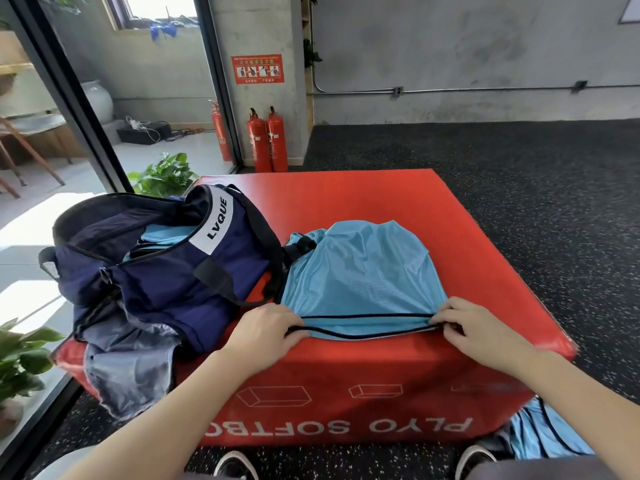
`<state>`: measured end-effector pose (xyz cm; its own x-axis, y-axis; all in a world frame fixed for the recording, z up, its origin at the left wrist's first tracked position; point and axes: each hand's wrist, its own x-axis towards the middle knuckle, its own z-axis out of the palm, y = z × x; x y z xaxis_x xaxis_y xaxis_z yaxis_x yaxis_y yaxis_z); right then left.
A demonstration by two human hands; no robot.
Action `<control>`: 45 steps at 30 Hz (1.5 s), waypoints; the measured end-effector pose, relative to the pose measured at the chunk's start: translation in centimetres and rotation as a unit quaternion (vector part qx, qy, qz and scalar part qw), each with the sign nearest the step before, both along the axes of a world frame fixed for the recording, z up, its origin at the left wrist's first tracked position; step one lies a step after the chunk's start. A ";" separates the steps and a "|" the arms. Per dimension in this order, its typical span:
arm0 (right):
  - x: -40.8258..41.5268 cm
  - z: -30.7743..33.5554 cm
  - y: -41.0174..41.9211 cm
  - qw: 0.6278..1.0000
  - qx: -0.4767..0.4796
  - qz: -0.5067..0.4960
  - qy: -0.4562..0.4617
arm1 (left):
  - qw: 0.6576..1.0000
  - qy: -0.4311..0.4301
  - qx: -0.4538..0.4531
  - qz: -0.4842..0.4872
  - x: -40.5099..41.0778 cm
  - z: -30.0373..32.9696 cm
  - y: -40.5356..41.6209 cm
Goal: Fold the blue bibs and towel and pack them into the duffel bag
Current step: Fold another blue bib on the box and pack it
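Note:
A light blue mesh bib [363,271] with black trim lies spread on the red soft box [346,202]. My left hand [266,327] pinches its near left corner at the black hem. My right hand [474,327] pinches the near right corner. The navy duffel bag [166,268] sits open on the box's left side, with light blue fabric [166,233] showing inside it. Another blue bib [543,434] lies on the floor at the box's lower right, by my right forearm.
A grey-blue cloth [128,368] hangs over the box's left front corner under the bag. Potted plants [162,174] stand left of the box by a glass wall. Red fire extinguishers [266,140] stand at the back. Dark speckled floor [536,202] surrounds the box.

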<state>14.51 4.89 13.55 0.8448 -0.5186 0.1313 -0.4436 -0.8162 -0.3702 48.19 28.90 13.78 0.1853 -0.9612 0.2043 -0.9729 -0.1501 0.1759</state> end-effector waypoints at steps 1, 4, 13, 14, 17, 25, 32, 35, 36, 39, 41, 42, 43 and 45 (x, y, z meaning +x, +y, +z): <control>0.0 0.0 -0.1 1.000 -0.007 0.010 0.009 | 1.000 0.007 -0.001 0.000 0.1 -0.1 -0.1; 0.1 -0.3 -0.5 0.994 -0.093 0.052 0.020 | 0.999 0.046 -0.019 -0.005 0.3 -0.4 -0.3; 0.4 0.8 -0.6 0.975 -0.219 -0.009 -0.035 | 0.987 0.065 -0.135 0.057 -0.8 1.5 -1.1; 0.3 1.3 -0.6 0.979 -0.199 -0.035 -0.036 | 0.984 0.070 -0.145 0.075 -1.1 2.0 -1.1; -0.1 2.9 -0.2 0.986 -0.120 -0.086 -0.077 | 0.974 0.101 -0.171 0.109 -1.5 3.8 -0.9; -0.2 14.6 0.3 0.951 -0.084 -0.167 -0.247 | 0.959 0.086 -0.250 0.099 -1.3 16.1 0.0; -0.7 31.2 2.0 0.903 -0.029 -0.201 -0.380 | 0.924 0.065 -0.362 0.107 -3.9 33.8 0.2; -1.6 37.5 3.6 0.874 0.019 -0.184 -0.449 | 0.918 0.066 -0.381 0.091 -4.5 39.7 1.3; -2.0 39.2 4.1 0.871 0.022 -0.181 -0.456 | 0.917 0.065 -0.386 0.081 -4.7 41.4 1.8; -3.7 43.3 5.5 0.878 0.006 -0.166 -0.449 | 0.907 0.049 -0.410 0.084 -5.2 45.4 3.5; -4.7 45.1 5.7 0.891 0.023 -0.157 -0.426 | 0.898 0.049 -0.426 0.101 -5.4 47.0 4.6; -5.2 45.7 5.6 0.900 0.035 -0.152 -0.406 | 0.895 0.054 -0.430 0.106 -5.4 47.6 5.1; -5.6 46.2 5.6 0.912 0.043 -0.147 -0.380 | 0.894 0.059 -0.432 0.107 -5.4 48.0 5.6; -6.4 46.8 5.8 0.935 0.035 -0.139 -0.325 | 0.893 0.068 -0.433 0.105 -5.2 48.4 6.4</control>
<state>8.12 10.64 60.35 0.4297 -0.7328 0.5276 -0.2965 -0.6664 -0.6841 42.94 35.26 62.18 0.4224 -0.3956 0.8156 -0.9001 -0.0769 0.4289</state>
